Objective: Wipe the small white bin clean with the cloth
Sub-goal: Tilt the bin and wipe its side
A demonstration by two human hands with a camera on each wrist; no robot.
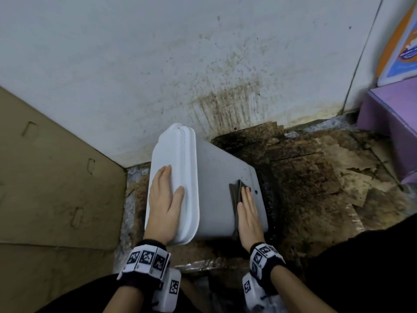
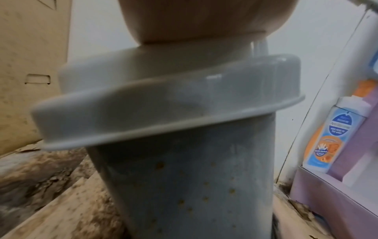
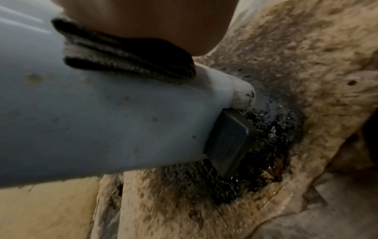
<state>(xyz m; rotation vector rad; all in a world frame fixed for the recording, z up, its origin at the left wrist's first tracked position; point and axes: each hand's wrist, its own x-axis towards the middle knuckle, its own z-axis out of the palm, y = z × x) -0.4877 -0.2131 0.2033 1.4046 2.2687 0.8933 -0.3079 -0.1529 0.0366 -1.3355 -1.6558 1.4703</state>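
Wall (image 1: 135,64): white, far side of scene; brown spatter and drip streaks low down, just behind the bin.

Cardboard panel (image 1: 56,177): tan, standing at left, its right edge near the bin's lid with a narrow strip of floor between.

Floor covering (image 1: 316,181): torn, stained cardboard sheets, right of and under the bin; a black wet patch (image 3: 266,145) lies at the bin's base.

Purple box (image 1: 392,123): far right, well apart from the bin; an orange-and-blue bottle (image 2: 327,139) stands in it.

Small white bin (image 1: 221,188): tipped over, lid end to the left, base to the right, far edge close to the wall. Brown specks on its side. Dark pedal (image 3: 229,140) at the base, touching the wet patch.

Left hand (image 1: 165,204): flat on the lid, fingers straight and together, thumb spread.

Right hand (image 1: 248,213): flat, fingers straight, pressing the cloth onto the bin's side near its base edge.

Cloth (image 1: 237,193): dark grey, folded, under the right palm.
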